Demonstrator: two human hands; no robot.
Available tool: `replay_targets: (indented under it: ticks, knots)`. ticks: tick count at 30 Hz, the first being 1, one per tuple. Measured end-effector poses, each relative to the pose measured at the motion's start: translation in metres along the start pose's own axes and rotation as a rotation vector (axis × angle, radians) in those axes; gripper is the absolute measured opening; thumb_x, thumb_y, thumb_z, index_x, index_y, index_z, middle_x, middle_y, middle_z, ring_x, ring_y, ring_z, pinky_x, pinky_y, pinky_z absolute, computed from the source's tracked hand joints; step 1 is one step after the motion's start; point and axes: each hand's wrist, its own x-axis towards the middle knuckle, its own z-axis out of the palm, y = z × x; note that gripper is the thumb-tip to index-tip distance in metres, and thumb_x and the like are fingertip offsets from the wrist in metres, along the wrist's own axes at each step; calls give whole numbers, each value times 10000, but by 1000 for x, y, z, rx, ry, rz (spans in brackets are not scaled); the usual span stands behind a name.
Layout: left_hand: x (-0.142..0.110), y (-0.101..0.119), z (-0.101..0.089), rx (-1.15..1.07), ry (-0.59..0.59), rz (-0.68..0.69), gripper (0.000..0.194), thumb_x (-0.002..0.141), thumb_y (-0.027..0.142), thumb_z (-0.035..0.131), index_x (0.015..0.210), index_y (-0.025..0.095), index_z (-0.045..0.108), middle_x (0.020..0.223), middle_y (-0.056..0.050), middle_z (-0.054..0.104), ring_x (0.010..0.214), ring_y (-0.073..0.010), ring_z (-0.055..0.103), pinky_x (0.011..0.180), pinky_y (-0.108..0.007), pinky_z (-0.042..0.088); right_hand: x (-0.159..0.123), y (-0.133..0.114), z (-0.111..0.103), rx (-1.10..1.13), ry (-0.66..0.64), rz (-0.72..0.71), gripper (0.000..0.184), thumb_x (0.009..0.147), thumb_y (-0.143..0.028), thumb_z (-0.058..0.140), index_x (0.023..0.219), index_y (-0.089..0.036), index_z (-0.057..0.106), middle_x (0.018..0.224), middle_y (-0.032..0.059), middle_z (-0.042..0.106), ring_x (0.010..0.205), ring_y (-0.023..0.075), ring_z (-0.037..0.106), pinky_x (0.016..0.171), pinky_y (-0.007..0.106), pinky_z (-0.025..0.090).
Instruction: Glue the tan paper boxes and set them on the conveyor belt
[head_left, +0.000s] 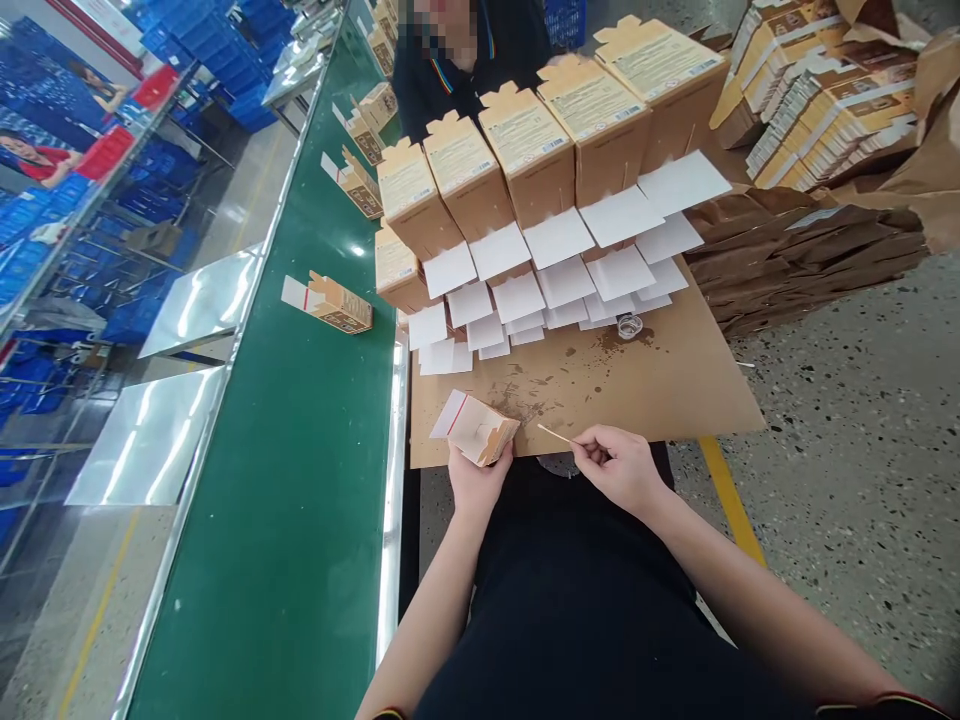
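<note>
While the person sits at the edge of a work surface, both bare hands are busy just above the lap.

Left hand: the left hand [478, 478] grips a small tan box [478, 430] from below, fingers curled around its near end; the box is tilted, with a white flap sticking out to the left.
Right hand: the right hand [616, 466] pinches a thin stick [553, 433] between thumb and fingertips, its free end pointing left toward the box, close to it but not touching.
Box position: at the near edge of the cardboard sheet [675, 385], which is stained with brown blotches.
On the sheet: a small clear pot [629, 325] stands by the largest stain, just in front of the stacked boxes.
Stack: rows of tan boxes [525, 150] stand side by side at the far end of the sheet, their white flaps [559, 265] open and overlapping like shingles toward the person.
Belt: a green conveyor belt [300, 480] runs along the left; one finished box [336, 303] lies on it, and more boxes [358, 180] sit further up.
Right side: bundles of flat cartons [817, 110] rest on brown wrapping paper [810, 255] on the floor.
Beyond the stack: another person in dark clothing [510, 45] sits facing this way.
</note>
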Motion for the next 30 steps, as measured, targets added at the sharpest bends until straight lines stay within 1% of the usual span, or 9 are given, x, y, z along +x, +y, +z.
replay_targets:
  ticks: [4, 9, 12, 14, 18, 21, 23, 26, 30]
  knots:
    - [14, -14, -25, 23, 150, -30, 724, 656, 434, 1013, 1258, 218, 673, 1219, -165, 791, 1199, -408, 795, 1057, -574, 652, -1, 1, -3, 5, 18, 1, 230, 997, -313, 690, 784, -236, 726, 638, -4, 689, 525, 137, 626, 530, 245, 548]
    - [56, -56, -117, -70, 501, -157, 862, 624, 403, 1047, 1322, 227, 572, 1340, -146, 747, 1311, -385, 748, 1169, -641, 589, -2, 7, -18, -4, 93, 48, 278, 1007, -390, 734, 770, -245, 743, 645, 7, 709, 511, 142, 634, 516, 250, 551]
    - [77, -80, -165, -127, 564, -154, 926, 607, 366, 1058, 1352, 244, 522, 1408, -135, 711, 1367, -359, 722, 1204, -637, 565, 7, 7, -22, 3, 107, 50, 319, 1000, -430, 752, 741, -243, 735, 612, 7, 693, 487, 147, 629, 495, 253, 551]
    - [82, -92, -180, -115, 537, -230, 901, 564, 320, 1069, 1280, 236, 530, 1344, -124, 728, 1339, -360, 734, 1216, -652, 546, 14, 5, -23, 18, 100, 58, 347, 996, -472, 762, 736, -243, 737, 594, 8, 683, 471, 150, 625, 485, 258, 554]
    - [61, -105, -176, -74, 616, -260, 895, 614, 311, 1033, 1328, 250, 496, 1463, -152, 641, 1500, -360, 608, 1323, -628, 424, 21, 3, -32, 13, 86, 95, 423, 985, -594, 769, 751, -242, 763, 617, 26, 698, 474, 162, 632, 493, 281, 580]
    - [39, -95, -161, -31, 860, 36, 716, 761, 380, 920, 1328, 270, 496, 1462, -138, 585, 1477, -343, 601, 1296, -642, 444, 20, 5, -47, 9, 118, 163, 483, 962, -681, 766, 769, -238, 779, 603, 27, 683, 450, 165, 621, 470, 289, 577]
    - [40, -72, -148, -92, 864, 265, 535, 820, 403, 857, 1238, 262, 554, 1316, -99, 625, 1317, -309, 684, 1219, -612, 523, 20, 6, -56, 5, 152, 218, 522, 934, -726, 775, 765, -232, 782, 587, 31, 674, 430, 167, 611, 448, 294, 567]
    - [83, -14, -126, -307, 679, 341, 322, 902, 449, 774, 1119, 248, 645, 1124, -61, 669, 1145, -262, 735, 1143, -535, 576, 24, 5, -63, -4, 180, 259, 551, 886, -764, 803, 754, -229, 787, 570, 35, 665, 424, 172, 610, 444, 302, 569]
    - [191, 70, -93, -568, 248, 99, 377, 958, 546, 702, 1173, 237, 724, 1260, -126, 746, 1275, -295, 732, 1188, -516, 539, 31, -2, -60, 34, 162, 237, 532, 874, -758, 828, 767, -238, 789, 560, 15, 644, 427, 162, 601, 450, 301, 570]
